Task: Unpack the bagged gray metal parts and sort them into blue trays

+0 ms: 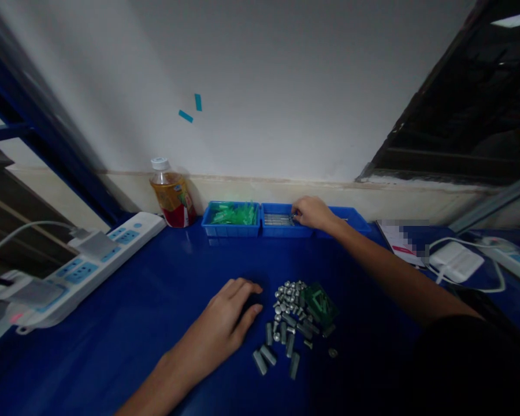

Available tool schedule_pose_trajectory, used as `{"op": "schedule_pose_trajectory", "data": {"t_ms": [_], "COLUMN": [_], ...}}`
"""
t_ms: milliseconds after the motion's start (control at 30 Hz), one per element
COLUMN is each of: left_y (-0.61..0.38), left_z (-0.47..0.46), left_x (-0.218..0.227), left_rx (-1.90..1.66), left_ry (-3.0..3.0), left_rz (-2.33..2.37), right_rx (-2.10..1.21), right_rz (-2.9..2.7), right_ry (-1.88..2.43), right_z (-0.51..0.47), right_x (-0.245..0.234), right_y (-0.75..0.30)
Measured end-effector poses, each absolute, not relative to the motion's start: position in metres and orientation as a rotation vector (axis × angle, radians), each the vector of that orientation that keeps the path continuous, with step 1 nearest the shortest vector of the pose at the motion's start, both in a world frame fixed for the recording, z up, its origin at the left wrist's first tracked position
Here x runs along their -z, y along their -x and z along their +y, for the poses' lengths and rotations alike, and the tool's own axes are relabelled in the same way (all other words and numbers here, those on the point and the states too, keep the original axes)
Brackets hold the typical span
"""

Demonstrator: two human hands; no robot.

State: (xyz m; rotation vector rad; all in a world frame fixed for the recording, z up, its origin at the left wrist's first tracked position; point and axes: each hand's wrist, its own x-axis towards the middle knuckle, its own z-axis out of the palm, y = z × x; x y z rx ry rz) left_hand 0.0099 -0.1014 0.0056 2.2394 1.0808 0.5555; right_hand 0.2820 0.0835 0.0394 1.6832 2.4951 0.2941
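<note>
My left hand [227, 318] rests on the blue table left of a pile of small metal screws [289, 297], its thumb and fingers apart and nothing between them. Grey hexagonal standoffs [267, 355] lie loose in front of the screws. A green piece [323, 306], perhaps a circuit board, is beside the pile. Farther back, my right hand [309, 212] reaches over the right end of a blue bin [286, 231] holding rows of metal pieces [278, 219]. Its fingertips are pinched together at a small metallic bit that is too small to name.
A blue bin of green plastic pieces [234, 214] stands left of the middle one; another blue bin [355, 218] is partly behind my right forearm. A drink bottle [172, 196] and a power strip [82, 268] are at left. At right lie a white charger [457, 261] and papers [398, 242].
</note>
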Motion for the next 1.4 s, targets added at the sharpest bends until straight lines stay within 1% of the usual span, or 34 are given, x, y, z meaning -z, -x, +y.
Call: {"op": "schedule_pose_trajectory", "data": {"t_ms": [367, 467, 600, 667, 767, 833, 933, 1000, 1067, 1133, 1233, 1400], "left_y": [0.026, 0.025, 0.018, 0.016, 0.011, 0.006, -0.003, -0.011, -0.021, -0.032, -0.047, -0.054], "left_z": [-0.097, -0.098, -0.098, -0.097, -0.095, -0.092, -0.087, -0.084, -0.082, -0.082, -0.084, -0.090], "left_x": [-0.007, -0.007, -0.003, 0.000, 0.004, 0.004, 0.003, 0.001, 0.000, 0.000, 0.003, 0.009], "left_rx": [-0.053, -0.014, -0.070, -0.113, -0.179, -0.255, -0.413, -0.499, -0.554, -0.574, -0.605, -0.664], "left_ry": [-2.285, -2.290, -2.381, -2.418, -2.427, -2.387, -2.215, -2.061, -1.932, -1.850, -1.787, -1.737], "left_rz": [1.143, 1.165, 1.119, 1.127, 1.153, 1.148, 1.049, 0.971, 0.900, 0.831, 0.779, 0.787], "right_rx": [-0.220, -0.205, -0.209, -0.225, -0.181, -0.090, 0.163, 0.269, 0.276, 0.208, 0.146, 0.286], "right_rz": [2.461, 2.481, 2.543, 2.656, 2.997, 3.205, 3.438, 3.464, 3.452, 3.423, 3.376, 3.357], "right_ry": [-1.539, -1.532, -1.567, -1.684, -1.977, -2.056, -1.861, -1.735, -1.655, -1.617, -1.640, -1.732], "right_z": [0.091, 0.093, 0.094, 0.083, 0.040, -0.002, -0.067, -0.099, -0.118, -0.125, -0.127, -0.128], "right_x": [-0.032, -0.032, -0.038, -0.040, -0.035, -0.026, -0.011, -0.002, 0.004, 0.007, 0.009, 0.007], "right_y": [-0.283, -0.280, -0.284, -0.289, -0.291, -0.285, -0.267, -0.255, -0.246, -0.242, -0.243, -0.245]}}
